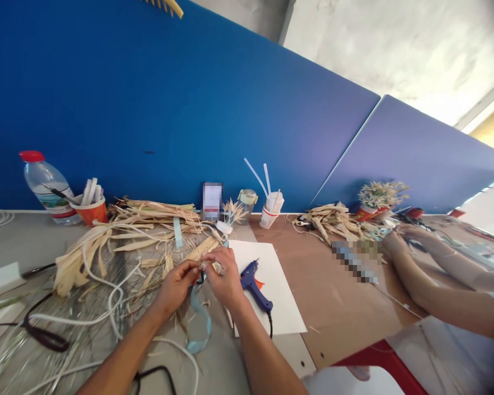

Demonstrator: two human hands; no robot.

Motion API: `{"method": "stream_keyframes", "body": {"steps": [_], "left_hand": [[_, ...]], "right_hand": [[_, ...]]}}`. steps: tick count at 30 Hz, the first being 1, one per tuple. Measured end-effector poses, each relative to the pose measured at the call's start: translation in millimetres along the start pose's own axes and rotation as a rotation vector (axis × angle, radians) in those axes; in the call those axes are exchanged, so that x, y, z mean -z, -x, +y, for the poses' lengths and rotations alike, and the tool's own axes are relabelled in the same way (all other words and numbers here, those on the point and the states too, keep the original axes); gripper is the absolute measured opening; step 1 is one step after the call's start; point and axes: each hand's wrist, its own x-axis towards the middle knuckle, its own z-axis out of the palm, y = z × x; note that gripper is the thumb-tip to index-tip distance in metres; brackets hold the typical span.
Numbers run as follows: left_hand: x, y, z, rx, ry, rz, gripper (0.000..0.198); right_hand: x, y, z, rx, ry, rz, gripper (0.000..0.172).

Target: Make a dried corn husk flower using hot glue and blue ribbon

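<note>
My left hand and my right hand meet above the table, thumbs and fingers pinched closed at the tips. A small pale bit shows between them, but the fingers hide most of it and its kind is unclear. Just below the hands a light blue ribbon curls down; whether it is attached to what they pinch I cannot tell. Behind the fingers lie dried corn husks. Close by my right hand, a blue hot glue gun with an orange trigger rests on a white sheet.
White cables and clear plastic film cover the left side. Along the blue partition stand a water bottle, an orange cup, a phone, a jar and a cup of glue sticks. A co-worker's hands are at right.
</note>
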Motion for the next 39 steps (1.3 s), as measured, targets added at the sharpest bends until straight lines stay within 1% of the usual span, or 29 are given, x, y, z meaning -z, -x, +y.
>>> {"method": "stream_keyframes", "body": {"steps": [5, 11, 14, 16, 19, 21, 23, 25, 28, 30, 32, 35, 39], "left_hand": [[-0.1, -0.1, -0.3, 0.001, 0.016, -0.021, 0.023], [0.1, -0.4, 2.0, 0.028, 0.078, -0.004, 0.026], [-1.4, 0.1, 5.3, 0.042, 0.105, 0.007, 0.026], [-2.0, 0.3, 5.7, 0.048, 0.117, 0.016, 0.025], [-0.4, -1.2, 1.0, 0.035, 0.135, 0.043, 0.024], [2.5, -3.8, -5.3, 0.021, 0.161, 0.085, 0.024], [6.3, -7.4, -12.7, 0.006, 0.209, 0.173, 0.025], [10.4, -10.9, -19.4, -0.018, 0.234, 0.265, 0.025], [14.8, -14.2, -25.1, -0.049, 0.272, 0.353, 0.025], [15.7, -14.7, -25.8, -0.05, 0.286, 0.372, 0.027], [15.1, -14.3, -25.1, -0.043, 0.285, 0.363, 0.028], [13.2, -13.2, -23.1, -0.023, 0.291, 0.345, 0.029], [11.9, -12.1, -18.2, 0.0, 0.349, 0.366, 0.032]], "right_hand": [[1.9, -0.7, 0.2, -0.005, 0.021, -0.03, 0.015], [4.8, -0.6, -2.0, -0.022, 0.023, -0.096, 0.017], [5.8, -0.6, -4.4, -0.044, 0.015, -0.104, 0.017], [6.0, -0.6, -3.9, -0.071, -0.006, -0.067, 0.021], [6.0, -1.1, 2.1, -0.171, -0.067, 0.044, 0.029], [6.5, -2.2, 8.9, -0.276, -0.092, 0.124, 0.028], [7.2, -3.4, 15.8, -0.368, -0.057, 0.159, 0.023], [7.9, -3.9, 20.5, -0.405, 0.056, 0.115, 0.021], [7.6, -2.4, 22.3, -0.369, 0.306, -0.055, 0.017], [6.8, -0.2, 21.2, -0.34, 0.456, -0.162, 0.015], [6.0, 1.7, 19.8, -0.334, 0.559, -0.215, 0.013], [4.8, 2.5, 18.8, -0.317, 0.594, -0.21, 0.016], [1.1, 2.1, 19.9, -0.277, 0.46, -0.191, 0.02]]}}
